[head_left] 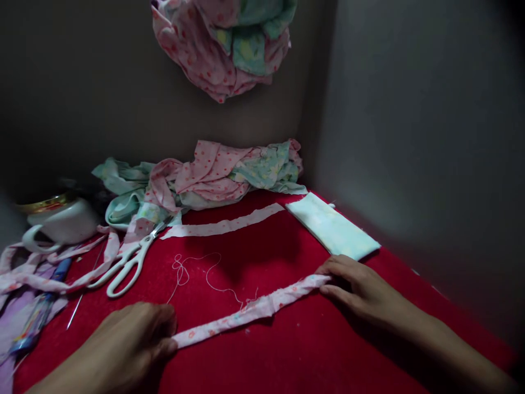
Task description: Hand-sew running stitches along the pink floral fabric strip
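A narrow folded fabric strip (pixel 254 309), white-pink with small prints, stretches slantwise over the red cloth (pixel 311 350). Its left end is pinched between the thumb and fingers of my left hand (pixel 135 339). The right end sits in the closed fingers of my right hand (pixel 356 284). A loose, looping white thread (pixel 213 273) trails from the strip's middle toward my left hand; whether my fingers hold the thread too I cannot tell. Beyond it lies a flat pale strip with dots (pixel 229 225). A folded pale-green cloth (pixel 332 227) lies just past my right hand.
White-handled scissors (pixel 131 262) lie at left, near a white mug (pixel 65 219), a long needle-like rod (pixel 74 312) and a pink fabric tie (pixel 49 282). Crumpled pink and green fabric (pixel 213 175) lines the back wall, with a fabric bundle (pixel 229 49) hanging above. A grey wall (pixel 410 137) bounds the right.
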